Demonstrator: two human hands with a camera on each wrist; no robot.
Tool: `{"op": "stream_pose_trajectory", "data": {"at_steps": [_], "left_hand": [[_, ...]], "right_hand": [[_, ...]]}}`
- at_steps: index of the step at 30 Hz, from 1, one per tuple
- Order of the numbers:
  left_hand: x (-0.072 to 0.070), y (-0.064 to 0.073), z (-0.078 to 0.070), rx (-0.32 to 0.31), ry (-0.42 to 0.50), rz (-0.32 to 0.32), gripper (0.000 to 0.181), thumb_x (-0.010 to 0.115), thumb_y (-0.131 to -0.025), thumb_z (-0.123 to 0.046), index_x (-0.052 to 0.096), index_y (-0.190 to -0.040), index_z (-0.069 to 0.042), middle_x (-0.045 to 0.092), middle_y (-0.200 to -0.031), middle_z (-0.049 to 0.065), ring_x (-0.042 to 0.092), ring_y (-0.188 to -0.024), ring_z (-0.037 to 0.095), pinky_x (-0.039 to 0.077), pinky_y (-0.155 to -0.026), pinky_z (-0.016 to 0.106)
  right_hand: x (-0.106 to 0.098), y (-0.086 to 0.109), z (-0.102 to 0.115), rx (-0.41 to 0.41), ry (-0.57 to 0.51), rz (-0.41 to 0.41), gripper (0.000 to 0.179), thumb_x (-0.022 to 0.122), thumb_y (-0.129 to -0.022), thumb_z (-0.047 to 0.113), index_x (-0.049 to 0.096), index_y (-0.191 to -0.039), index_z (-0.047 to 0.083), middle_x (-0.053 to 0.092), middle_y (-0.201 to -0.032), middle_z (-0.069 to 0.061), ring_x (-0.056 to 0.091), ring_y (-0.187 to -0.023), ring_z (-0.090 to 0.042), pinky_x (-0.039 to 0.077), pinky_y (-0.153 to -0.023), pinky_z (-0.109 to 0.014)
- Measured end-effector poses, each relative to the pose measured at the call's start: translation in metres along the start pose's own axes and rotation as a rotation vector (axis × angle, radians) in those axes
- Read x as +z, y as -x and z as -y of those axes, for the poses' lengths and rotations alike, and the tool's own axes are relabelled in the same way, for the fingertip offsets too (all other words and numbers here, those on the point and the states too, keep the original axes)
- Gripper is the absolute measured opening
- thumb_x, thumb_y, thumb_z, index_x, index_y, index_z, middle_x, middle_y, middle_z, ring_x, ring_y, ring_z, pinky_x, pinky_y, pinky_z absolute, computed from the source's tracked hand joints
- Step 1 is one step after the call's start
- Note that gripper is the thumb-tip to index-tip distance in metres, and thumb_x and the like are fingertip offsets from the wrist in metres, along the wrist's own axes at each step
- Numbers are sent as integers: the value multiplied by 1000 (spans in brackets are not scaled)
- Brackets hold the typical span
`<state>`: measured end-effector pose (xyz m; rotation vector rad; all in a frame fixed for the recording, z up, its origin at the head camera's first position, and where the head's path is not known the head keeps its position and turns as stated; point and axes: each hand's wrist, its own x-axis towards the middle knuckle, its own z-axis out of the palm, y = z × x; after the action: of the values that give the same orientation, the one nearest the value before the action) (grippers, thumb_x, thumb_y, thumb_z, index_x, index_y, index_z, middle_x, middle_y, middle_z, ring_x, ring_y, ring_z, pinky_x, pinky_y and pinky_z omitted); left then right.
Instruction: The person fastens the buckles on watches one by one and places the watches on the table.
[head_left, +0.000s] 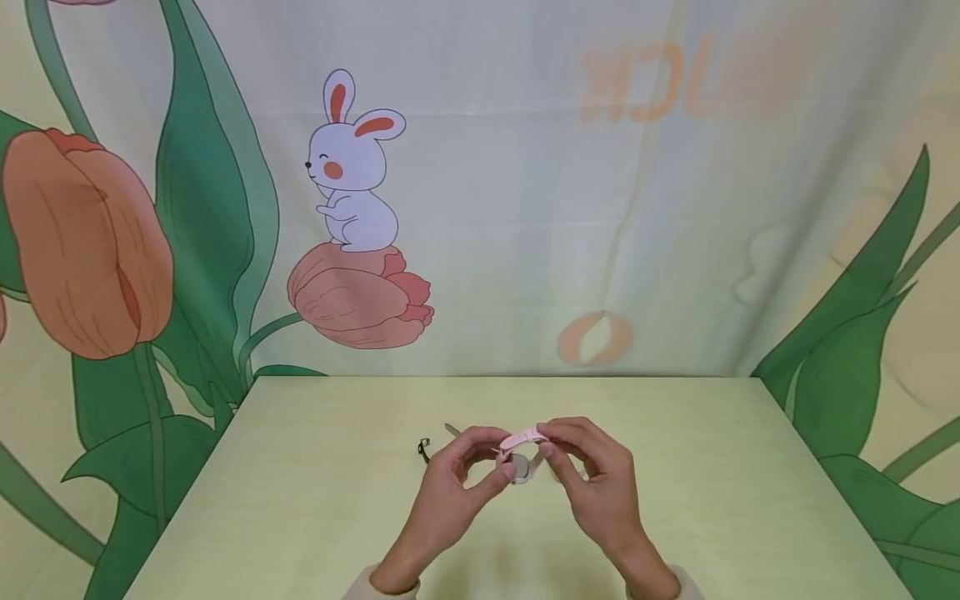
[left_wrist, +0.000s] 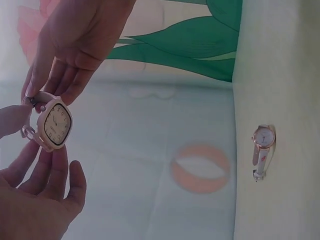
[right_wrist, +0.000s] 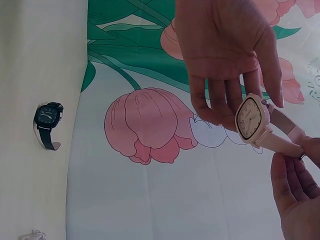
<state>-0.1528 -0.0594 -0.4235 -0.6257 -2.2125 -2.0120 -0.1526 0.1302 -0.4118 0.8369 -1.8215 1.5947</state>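
Low in the middle of the head view, the left hand (head_left: pixel 457 481) and right hand (head_left: pixel 602 485) pinch a pale pink, square-faced watch (left_wrist: pixel 56 125). They seem to be working its strap (head_left: pixel 521 439); next probably needs gentle, steady pinching.

Three watches: a pink watch (left_wrist: pixel 58 125) left and a white-strapped watch (left_wrist: pixel 263 137) right in the left wrist view, a black watch (right_wrist: pixel 48 116) left in the right wrist view, where a cropped silvery piece (right_wrist: pixel 34 236), lower left, may be the second again. Head view, lower centre: one left hand (head_left: pixel 457 492), one right hand (head_left: pixel 603 483), one table (head_left: pixel 300 508); upper left, one printed rabbit (head_left: pixel 352 171).
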Motion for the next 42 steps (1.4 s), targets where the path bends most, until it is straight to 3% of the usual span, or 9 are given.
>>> {"op": "stream_pose_trajectory", "data": {"at_steps": [4,12,17,21,29,38,42], "left_hand": [[-2,0,3,-8,-22,-2,25,73,-90,-17,65,-114,-20,66,-114,-1,63,-107,14,49,-99,30],[-5,0,7,81,-38,-66,17,68,-93,-16,69,-110,-18,70,-109,1,63,-107,14,49,-99,33],[-7,1,2,67,-35,-110,18,70,-91,-16,71,-108,-20,71,-107,-3,62,-107,14,45,-101,34],[-7,2,2,50,-37,-120,19,72,-90,-17,72,-109,-19,72,-109,-2,63,-109,12,43,-104,36],[-8,4,1,45,-54,-103,21,74,-88,-22,74,-108,-17,74,-108,-1,64,-109,10,43,-104,34],[-7,6,2,26,-44,-89,22,76,-86,-19,73,-108,-15,73,-108,-1,62,-107,10,45,-99,28],[-6,6,3,22,-38,-91,20,75,-87,-20,73,-107,-18,73,-109,0,62,-109,11,44,-101,31]], "right_hand": [[0,0,-1,2,-18,-2,33,64,-82,-20,68,-110,-3,67,-99,-17,65,-93,-9,56,-88,-23],[1,3,-1,39,-59,35,31,64,-84,-18,66,-110,-1,64,-101,-15,63,-95,-11,57,-85,-23],[1,5,-4,87,-28,106,27,63,-88,-12,62,-110,4,63,-103,-9,63,-94,-14,57,-85,-23],[2,6,-4,78,15,148,29,62,-89,-10,62,-112,7,64,-103,-8,63,-91,-16,55,-85,-24],[5,6,-2,109,95,156,19,68,-90,1,64,-103,14,66,-98,-2,62,-86,-10,55,-83,-22],[4,7,-4,24,194,164,22,70,-89,2,73,-106,15,70,-103,0,65,-92,-11,53,-79,-19],[4,7,-5,-3,208,185,21,69,-89,1,73,-105,15,68,-104,1,65,-92,-11,53,-79,-18]]}}
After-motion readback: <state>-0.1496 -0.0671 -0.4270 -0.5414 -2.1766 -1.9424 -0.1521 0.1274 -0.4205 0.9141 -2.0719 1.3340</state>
